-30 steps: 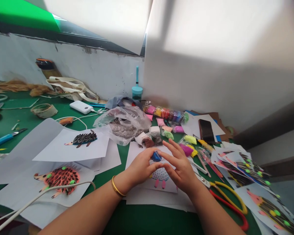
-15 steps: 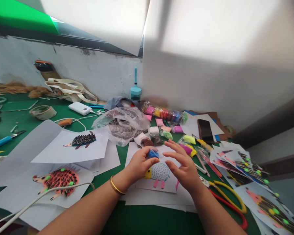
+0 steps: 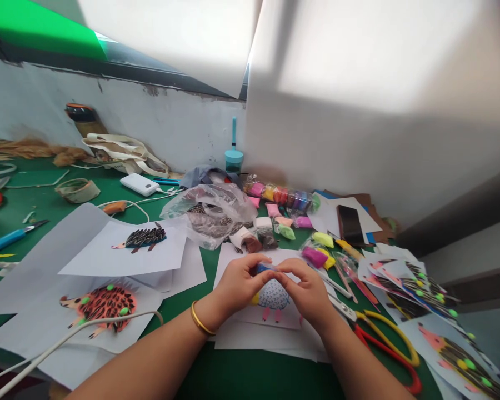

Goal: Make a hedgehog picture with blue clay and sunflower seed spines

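Observation:
Between the thumb and fingers of my left hand (image 3: 242, 282) is a small blue packet (image 3: 265, 268), held above the white paper. My right hand (image 3: 306, 286) pinches the packet's right end, its fingertips close to those of my left hand. Both hands partly cover the packet. Under them lies a drawing of a hedgehog (image 3: 274, 295) with a blue patterned body, a yellow head and pink legs. Behind the hands are several small clay packets, among them a magenta one (image 3: 314, 256) and a brown one (image 3: 251, 243).
Red-and-yellow scissors (image 3: 389, 339) lie right of my right forearm. Finished hedgehog pictures (image 3: 454, 350) are piled at the far right, others (image 3: 102, 308) at the left under a white cable. A plastic bag of seeds (image 3: 210, 214) and a phone (image 3: 350, 224) lie farther back.
My right hand has moved left and closed onto the blue packet, where before its fingers were spread apart. My left hand still holds it. The whole view has shifted slightly.

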